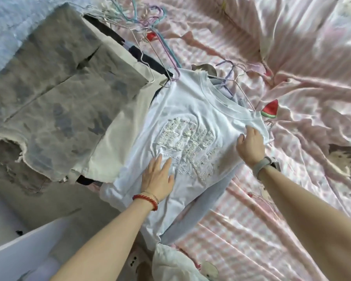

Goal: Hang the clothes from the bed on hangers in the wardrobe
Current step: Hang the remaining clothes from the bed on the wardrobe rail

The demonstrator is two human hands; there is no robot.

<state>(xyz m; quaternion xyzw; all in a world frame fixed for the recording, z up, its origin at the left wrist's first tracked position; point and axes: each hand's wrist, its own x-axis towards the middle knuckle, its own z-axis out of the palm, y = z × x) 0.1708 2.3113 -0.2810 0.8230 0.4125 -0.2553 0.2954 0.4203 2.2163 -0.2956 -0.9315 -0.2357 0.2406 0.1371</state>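
Observation:
A white T-shirt with raised embroidery on its chest lies spread on the bed, on top of a grey garment. My left hand rests flat on the shirt's lower front, fingers straight. My right hand grips the shirt's fabric near the right shoulder. A thin wire hanger sits inside the collar, its hook sticking out beyond the neckline. More hangers, in several pastel colours, lie tangled farther up the bed.
A bleached grey denim piece lies on the left with frayed hems, over dark clothes. The bed is covered by a pink glossy sheet with cartoon prints. More crumpled white fabric sits at the near edge.

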